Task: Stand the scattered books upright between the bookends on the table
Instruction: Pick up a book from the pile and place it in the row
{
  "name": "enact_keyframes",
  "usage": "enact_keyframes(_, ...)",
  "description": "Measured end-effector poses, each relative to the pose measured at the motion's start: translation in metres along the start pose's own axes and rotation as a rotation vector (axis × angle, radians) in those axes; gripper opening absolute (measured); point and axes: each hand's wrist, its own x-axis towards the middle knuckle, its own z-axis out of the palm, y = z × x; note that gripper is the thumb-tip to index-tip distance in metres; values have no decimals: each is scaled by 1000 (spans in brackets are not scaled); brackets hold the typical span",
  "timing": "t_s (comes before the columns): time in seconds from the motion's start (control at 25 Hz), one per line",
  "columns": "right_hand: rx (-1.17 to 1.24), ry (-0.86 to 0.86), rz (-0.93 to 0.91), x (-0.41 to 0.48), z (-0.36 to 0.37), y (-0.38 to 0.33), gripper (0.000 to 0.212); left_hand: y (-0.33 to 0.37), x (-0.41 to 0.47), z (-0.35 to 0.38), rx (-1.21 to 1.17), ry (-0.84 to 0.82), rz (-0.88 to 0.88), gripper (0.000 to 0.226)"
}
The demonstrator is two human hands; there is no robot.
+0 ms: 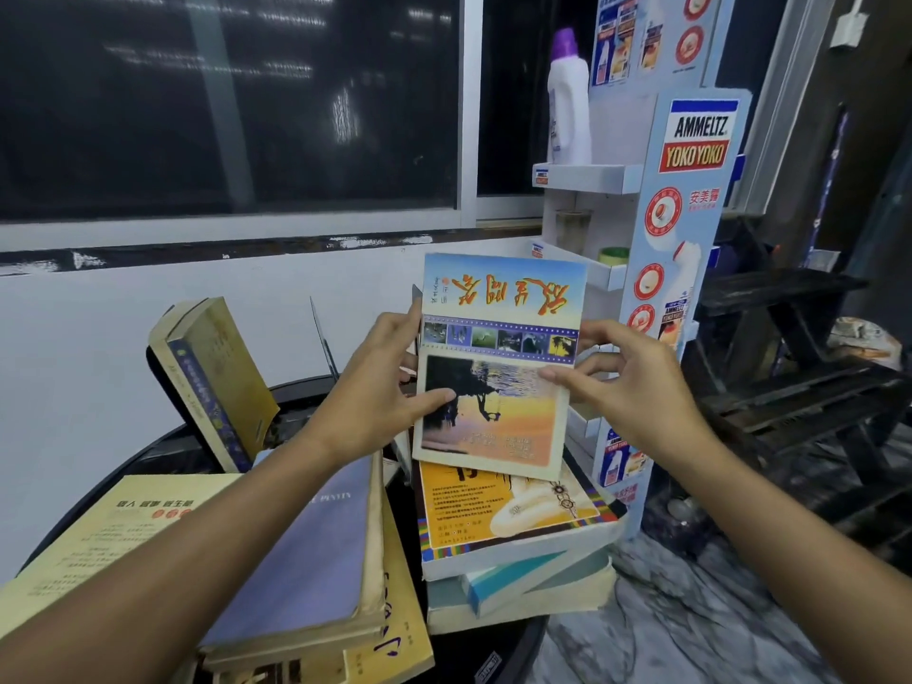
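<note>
Holding sunset book [498, 387], left hand [380, 392] and right hand [627, 387] fingers [560, 376] pinching its edges | yellow book [217, 382] propped | purple book [306, 560], others flat, unplaced

sunset book [493, 387] aloft, inverted, bookend [323, 338] perhaps behind

Paper covers, a glossy table, plastic and card.
The sunset book [498, 367] has a smooth, faintly glossy paper cover with worn, pale edges. The leaning book [217, 382] shows yellowed matt paper, and the lilac book [306, 550] has a matt cover. The round table [163, 446] is black and glossy; the thin bookend [323, 338] looks like dark metal. The bottle [570, 106] is smooth white plastic, the display stand [691, 199] printed card, the steps [789, 348] rough dark wood, and the floor [666, 609] marbled and polished.
</note>
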Motion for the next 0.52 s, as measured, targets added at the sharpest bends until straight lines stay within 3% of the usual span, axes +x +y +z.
enact_keyframes(0.12, -68, 0, -69, -2, 4, 1, 56, -6, 0, 1, 31, 18, 24, 100)
enact_keyframes(0.28, -112, -54, -126, 4, -7, -5, 52, -10, -2, -1, 68, 24, 38, 103)
enact_keyframes(0.52, -80, -159, -46, 25, -23, -23, 54, -9, -9, 1, 50, 22, 46, 112)
